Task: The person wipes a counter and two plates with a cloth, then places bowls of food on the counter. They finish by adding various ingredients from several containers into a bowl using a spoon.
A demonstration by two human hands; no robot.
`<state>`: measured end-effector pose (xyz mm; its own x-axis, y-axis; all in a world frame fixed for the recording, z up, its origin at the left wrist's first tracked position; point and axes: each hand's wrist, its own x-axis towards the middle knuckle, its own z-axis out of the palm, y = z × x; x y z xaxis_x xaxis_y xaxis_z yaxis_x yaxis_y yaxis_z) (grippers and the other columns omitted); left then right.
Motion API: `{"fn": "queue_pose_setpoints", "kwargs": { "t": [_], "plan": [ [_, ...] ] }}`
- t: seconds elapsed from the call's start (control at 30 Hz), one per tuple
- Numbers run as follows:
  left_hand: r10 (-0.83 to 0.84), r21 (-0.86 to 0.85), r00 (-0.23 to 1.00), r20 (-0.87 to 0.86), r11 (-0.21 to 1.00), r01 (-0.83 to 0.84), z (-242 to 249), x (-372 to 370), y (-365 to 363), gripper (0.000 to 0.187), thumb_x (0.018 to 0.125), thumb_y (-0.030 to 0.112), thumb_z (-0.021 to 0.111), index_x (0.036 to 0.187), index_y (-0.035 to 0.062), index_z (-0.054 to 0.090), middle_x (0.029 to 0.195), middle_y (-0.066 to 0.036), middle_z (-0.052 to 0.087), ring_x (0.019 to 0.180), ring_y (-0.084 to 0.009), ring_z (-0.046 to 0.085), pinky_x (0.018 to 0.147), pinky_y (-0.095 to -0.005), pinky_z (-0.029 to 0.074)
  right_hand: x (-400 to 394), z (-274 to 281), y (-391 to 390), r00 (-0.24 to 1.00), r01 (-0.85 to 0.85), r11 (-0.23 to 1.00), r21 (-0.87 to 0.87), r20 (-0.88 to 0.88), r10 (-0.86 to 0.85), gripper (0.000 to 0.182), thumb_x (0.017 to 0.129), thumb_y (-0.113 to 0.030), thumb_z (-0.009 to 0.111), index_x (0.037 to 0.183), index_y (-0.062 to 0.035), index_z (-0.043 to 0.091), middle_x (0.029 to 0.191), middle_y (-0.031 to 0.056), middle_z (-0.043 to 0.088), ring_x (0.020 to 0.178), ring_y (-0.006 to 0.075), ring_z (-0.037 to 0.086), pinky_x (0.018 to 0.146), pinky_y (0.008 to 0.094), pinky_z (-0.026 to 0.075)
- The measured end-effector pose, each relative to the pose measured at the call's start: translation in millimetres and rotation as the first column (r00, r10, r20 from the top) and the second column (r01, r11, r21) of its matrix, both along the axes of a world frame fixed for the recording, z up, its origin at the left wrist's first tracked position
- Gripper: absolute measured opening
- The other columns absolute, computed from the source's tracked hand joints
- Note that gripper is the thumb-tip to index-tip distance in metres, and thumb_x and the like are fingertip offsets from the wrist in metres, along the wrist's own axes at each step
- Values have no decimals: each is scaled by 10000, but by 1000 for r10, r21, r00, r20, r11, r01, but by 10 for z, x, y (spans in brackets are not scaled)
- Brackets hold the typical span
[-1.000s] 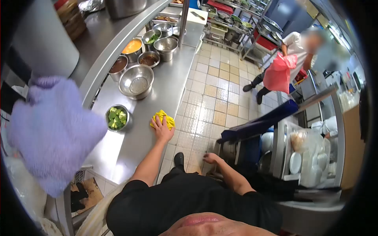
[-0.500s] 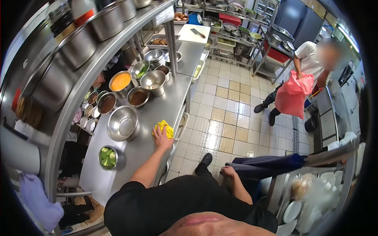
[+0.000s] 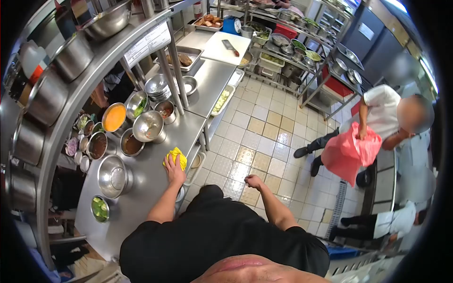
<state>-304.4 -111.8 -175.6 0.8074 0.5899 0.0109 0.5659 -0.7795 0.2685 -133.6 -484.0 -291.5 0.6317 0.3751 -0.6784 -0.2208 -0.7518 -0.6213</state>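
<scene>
The left hand (image 3: 175,172) is pressing down on the table (image 3: 144,181) at its right edge, its grip grasping a bunched yellow cloth (image 3: 180,161) from above. The right hand (image 3: 255,181) is hanging over the tiled floor (image 3: 229,167), well apart from the table, its fingers curling inward – whether its grip is holding anything, I cannot tell.

Toward the table's near left part, a bowl of green vegetables (image 3: 100,209) is standing just beyond the near end. A wide steel bowl (image 3: 112,177) is sitting past it, and two bowls of dark sauce (image 3: 97,145) are resting farther along, between the left edge and the middle. Beyond these, a pot of orange liquid (image 3: 114,117) is standing near the left edge, while a lighter steel bowl (image 3: 148,126) is sitting closer to the right edge.

Stacked metal bowls (image 3: 157,88) are standing farther back, and a metal tray (image 3: 190,56) is carrying brown food. At the far end, a white cutting board (image 3: 215,46) is bearing a knife (image 3: 230,46), with a blue scale (image 3: 231,25) standing behind it. Across the floor, a person in a white shirt (image 3: 381,112) is holding a red bag (image 3: 349,153)
</scene>
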Motion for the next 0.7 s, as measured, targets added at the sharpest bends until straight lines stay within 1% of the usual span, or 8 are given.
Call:
{"fn": "queue_pose_setpoints", "kwargs": {
  "t": [0.17,0.3,0.37,0.47,0.5,0.57,0.63,0.7],
  "plan": [
    [37,28,999,-5,999,-37,-6,946,14,776,719,166,711,1392,162,323,1456,-168,209,1356,-419,148,1099,-545,194,1003,-173,249,990,-135,990,-41,-34,134,333,802,-238,610,1032,1,648,811,66,649,654,156,595,576,294,482],
    [5,58,997,78,998,-10,-158,1839,99,774,736,213,708,1399,155,315,1431,-172,254,1351,-421,169,1097,-540,204,1747,-145,465,991,-86,996,-17,-106,83,351,806,-249,600,1050,-1,643,822,68,650,676,158,601,585,282,483],
    [9,36,994,112,999,-13,-173,2312,132,786,726,214,714,1401,154,315,1427,-169,260,1351,-420,170,1095,-541,210,2119,-119,475,985,-127,990,-67,-122,118,347,789,-253,603,1035,-13,654,790,64,642,616,153,586,497,271,448],
    [-16,109,999,31,994,12,-192,2986,154,683,804,170,598,1417,146,301,1434,-163,253,1357,-423,158,1083,-559,223,2687,58,470,974,-145,976,-162,-197,112,335,766,-250,611,1009,-26,667,749,56,630,550,144,562,401,269,388],
    [-25,149,1000,14,989,23,-238,3185,168,660,821,160,570,1421,145,297,1436,-162,251,1358,-424,155,1081,-564,224,2905,-29,424,980,-158,968,-196,-150,129,336,778,-249,600,1012,-17,664,768,65,642,549,148,564,421,276,411],
    [-79,95,997,25,993,76,-250,3528,208,605,854,137,495,1426,143,297,1444,-166,239,1355,-434,160,1078,-577,219,3343,-524,141,975,-180,976,-126,105,193,343,792,-253,590,1017,-5,660,792,76,656,553,155,571,440,288,435],
    [-108,109,994,-10,988,109,-174,3904,258,594,858,134,486,1424,145,306,1448,-165,237,1353,-435,166,1079,-577,215,3598,-124,147,998,53,989,-139,-9,-55,338,806,-249,580,1020,3,654,813,89,664,566,164,585,458,294,454],
    [-127,148,991,-39,980,132,-248,4308,307,569,876,146,452,1427,159,309,1448,-165,251,1352,-427,179,1082,-572,214,3830,45,130,996,79,989,-123,-35,-84,276,777,-203,577,927,9,666,705,102,637,554,181,588,485,320,465]
  ]
}}
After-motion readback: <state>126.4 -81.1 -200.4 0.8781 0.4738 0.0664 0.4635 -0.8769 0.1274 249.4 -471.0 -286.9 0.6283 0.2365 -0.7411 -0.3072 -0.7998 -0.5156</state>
